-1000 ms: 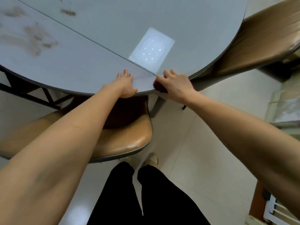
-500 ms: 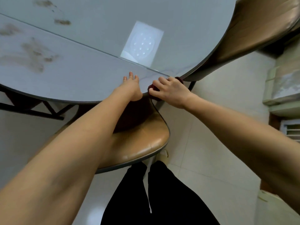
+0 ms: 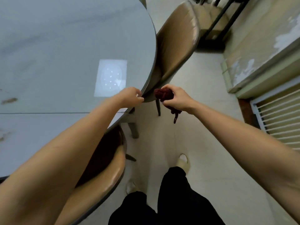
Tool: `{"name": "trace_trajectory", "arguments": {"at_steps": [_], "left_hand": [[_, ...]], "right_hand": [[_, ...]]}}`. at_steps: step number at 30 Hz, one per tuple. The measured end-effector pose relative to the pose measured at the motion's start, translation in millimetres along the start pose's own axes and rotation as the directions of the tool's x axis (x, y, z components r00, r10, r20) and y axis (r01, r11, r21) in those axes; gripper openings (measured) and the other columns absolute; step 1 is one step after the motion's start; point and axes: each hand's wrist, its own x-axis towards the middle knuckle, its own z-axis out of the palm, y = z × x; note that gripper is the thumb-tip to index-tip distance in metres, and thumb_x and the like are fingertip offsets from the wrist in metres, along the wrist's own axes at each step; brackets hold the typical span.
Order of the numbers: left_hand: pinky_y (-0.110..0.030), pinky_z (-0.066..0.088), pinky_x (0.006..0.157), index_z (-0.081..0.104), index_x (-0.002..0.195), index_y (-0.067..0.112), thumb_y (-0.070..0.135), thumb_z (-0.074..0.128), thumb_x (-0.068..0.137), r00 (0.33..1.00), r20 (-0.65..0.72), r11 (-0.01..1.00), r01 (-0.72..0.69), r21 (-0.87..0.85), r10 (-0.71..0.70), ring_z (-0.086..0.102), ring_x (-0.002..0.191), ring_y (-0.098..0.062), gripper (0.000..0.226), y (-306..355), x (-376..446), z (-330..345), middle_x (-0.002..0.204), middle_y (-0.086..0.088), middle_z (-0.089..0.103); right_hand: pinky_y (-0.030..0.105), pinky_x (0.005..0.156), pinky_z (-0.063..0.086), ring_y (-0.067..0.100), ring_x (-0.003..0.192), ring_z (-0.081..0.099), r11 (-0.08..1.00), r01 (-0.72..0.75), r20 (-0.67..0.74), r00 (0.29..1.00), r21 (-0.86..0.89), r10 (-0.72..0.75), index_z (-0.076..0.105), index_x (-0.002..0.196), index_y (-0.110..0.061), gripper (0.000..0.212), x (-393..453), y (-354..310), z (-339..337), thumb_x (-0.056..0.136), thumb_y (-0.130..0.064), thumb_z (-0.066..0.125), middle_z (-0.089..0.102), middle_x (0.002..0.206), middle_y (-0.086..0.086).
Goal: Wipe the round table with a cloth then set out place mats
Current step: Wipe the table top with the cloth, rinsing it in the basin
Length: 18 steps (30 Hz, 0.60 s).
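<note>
Head view looks down on the round table (image 3: 65, 38), its pale grey top filling the upper left, with a straight seam running across it toward the near right edge and brownish smears along its left side. A bright rectangular patch of light (image 3: 110, 77) lies on the top close to the right edge. Two tan padded chairs are tucked against that edge: one chair (image 3: 177, 39) farther away on the right, another chair (image 3: 105, 168) near me, partly under my left forearm. The floor (image 3: 203, 127) is pale tile. My left hand (image 3: 131, 97) sits at the table's right edge, fingers curled against the rim; whether it really grips the rim I cannot tell. My right hand (image 3: 176, 98) is off the table, just beside that edge, fingers wrapped tight around a bunched dark red cloth (image 3: 164, 94), a strand of it dangling below my fist.
</note>
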Motion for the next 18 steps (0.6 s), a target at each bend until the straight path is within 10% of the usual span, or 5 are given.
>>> {"name": "trace_trajectory", "arguments": {"at_steps": [7,14,18], "left_hand": [[-0.033,0.052,0.092,0.053,0.132,0.012,0.031,0.056,0.096,0.987,0.011,0.918,-0.147,-0.369,0.163,0.059,0.107,-0.017,0.041,177,68,-16,0.116,-0.002,0.061],[-0.028,0.058,0.078,0.050,0.132,0.012,0.025,0.062,0.093,0.979,-0.003,0.766,-0.161,-0.623,0.203,0.066,0.099,-0.017,0.042,347,163,-25,0.113,-0.008,0.065],[-0.024,0.058,0.070,0.054,0.122,0.011,0.023,0.060,0.094,0.973,-0.015,0.780,-0.194,-0.595,0.231,0.065,0.093,-0.015,0.031,419,216,-36,0.107,-0.008,0.064]], "right_hand": [[0.043,0.090,0.055,0.033,0.104,0.063,0.794,-0.127,-0.015,0.986,0.595,0.168,0.043,0.124,-0.012,0.046,6,70,-135,0.085,-0.009,0.068,0.058,0.117,0.020],[0.054,0.085,0.054,0.038,0.093,0.066,0.686,-0.135,-0.015,0.978,0.715,0.208,0.044,0.126,0.001,0.068,32,156,-301,0.069,-0.029,0.068,0.059,0.114,0.030],[0.045,0.076,0.057,0.031,0.084,0.066,0.621,-0.097,-0.028,0.982,0.778,0.189,0.049,0.117,-0.001,0.043,57,186,-367,0.080,-0.022,0.058,0.062,0.099,0.020]]}}
